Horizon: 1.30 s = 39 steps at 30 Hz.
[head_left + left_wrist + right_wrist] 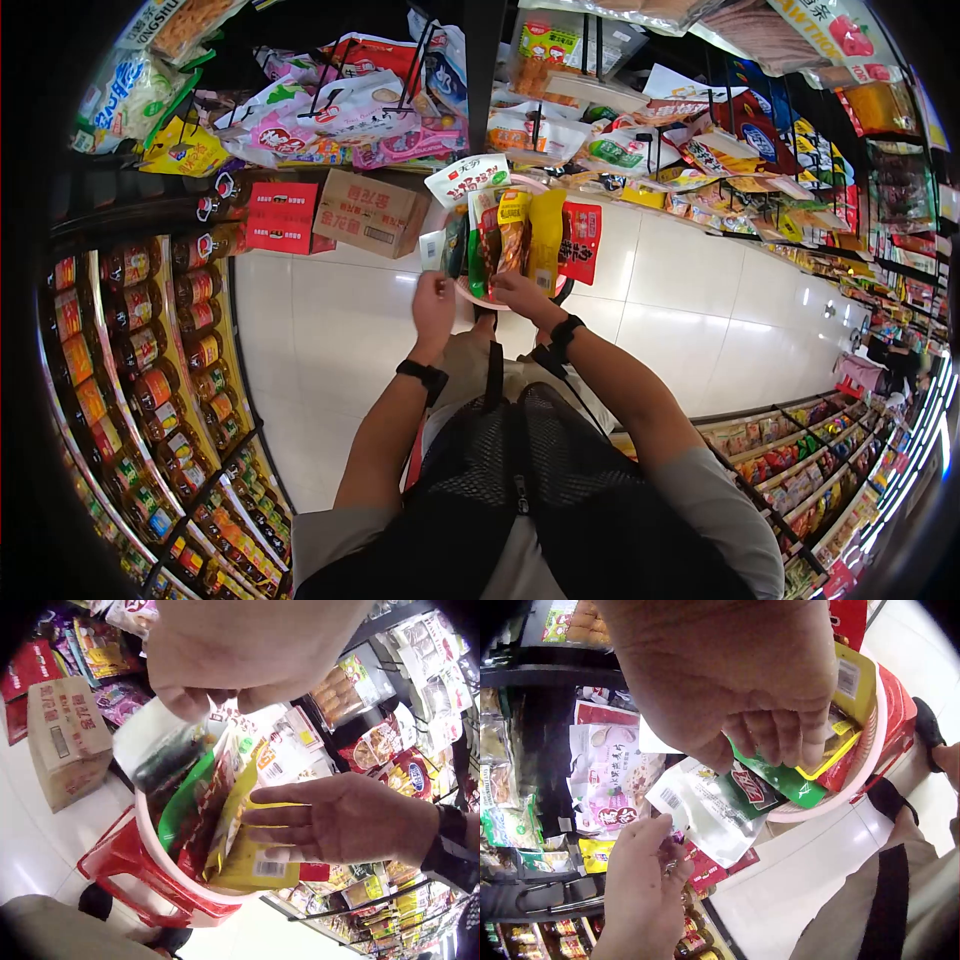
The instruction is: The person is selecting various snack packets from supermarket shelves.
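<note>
A round pink-rimmed basket (144, 817), full of upright food packets, stands in front of the person. Among its contents are a yellow packet (546, 230), a green-edged packet (184, 801), a white pouch with a dark green window (705, 810) and a red packet (581, 240). My right hand (330, 817) has its fingers extended against the yellow packets. Beside the basket's left side, my left hand (433, 308) has bent fingers close to the white pouch's edge. I cannot tell whether these fingers grip anything.
Red plastic framing (154, 874) is under the basket. A cardboard box (370, 213) and a red box (283, 215) sit left of it. Hanging snack bags (320, 115) line the shelves ahead; bottles (155, 385) fill the left shelf. Tiled floor (670, 290) extends right.
</note>
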Each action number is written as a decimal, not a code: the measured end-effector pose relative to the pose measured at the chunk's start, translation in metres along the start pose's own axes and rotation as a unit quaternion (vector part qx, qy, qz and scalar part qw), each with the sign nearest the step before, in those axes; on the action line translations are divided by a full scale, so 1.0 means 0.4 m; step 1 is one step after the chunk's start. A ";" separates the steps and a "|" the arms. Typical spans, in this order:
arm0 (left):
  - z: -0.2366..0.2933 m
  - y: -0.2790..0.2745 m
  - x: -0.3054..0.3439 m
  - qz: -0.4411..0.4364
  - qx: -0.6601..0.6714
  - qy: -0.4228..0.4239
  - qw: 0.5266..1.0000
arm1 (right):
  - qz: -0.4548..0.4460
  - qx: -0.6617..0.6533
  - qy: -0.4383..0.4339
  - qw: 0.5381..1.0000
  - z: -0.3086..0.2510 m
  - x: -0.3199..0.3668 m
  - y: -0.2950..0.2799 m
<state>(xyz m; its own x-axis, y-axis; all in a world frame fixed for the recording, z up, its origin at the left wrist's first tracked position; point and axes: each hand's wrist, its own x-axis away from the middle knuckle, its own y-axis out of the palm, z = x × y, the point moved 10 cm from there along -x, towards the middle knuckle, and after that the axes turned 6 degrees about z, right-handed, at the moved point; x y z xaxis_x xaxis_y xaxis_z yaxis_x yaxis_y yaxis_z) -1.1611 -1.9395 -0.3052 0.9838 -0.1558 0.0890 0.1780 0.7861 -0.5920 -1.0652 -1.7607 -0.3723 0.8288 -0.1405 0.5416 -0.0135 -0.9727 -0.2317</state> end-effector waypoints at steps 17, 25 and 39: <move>-0.143 0.025 -0.040 -0.158 -0.197 -0.079 0.964 | -0.070 -0.067 0.120 0.988 0.030 0.142 0.066; 0.024 0.060 -0.052 -0.191 -0.074 -0.011 0.979 | 0.005 0.133 -0.084 0.988 -0.169 0.114 0.084; 0.377 -0.063 -0.058 -0.194 0.383 -0.077 0.900 | 0.099 -0.158 -0.038 0.982 -0.319 0.250 -0.169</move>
<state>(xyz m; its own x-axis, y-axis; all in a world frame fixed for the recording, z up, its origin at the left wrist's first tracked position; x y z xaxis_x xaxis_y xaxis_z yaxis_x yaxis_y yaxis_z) -1.1849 -1.8653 -0.1715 0.8257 -0.4685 0.3142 0.4137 0.8816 0.2272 -1.0526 -1.7325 -0.1992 0.8321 -0.3299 0.4458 -0.3408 -0.9383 -0.0582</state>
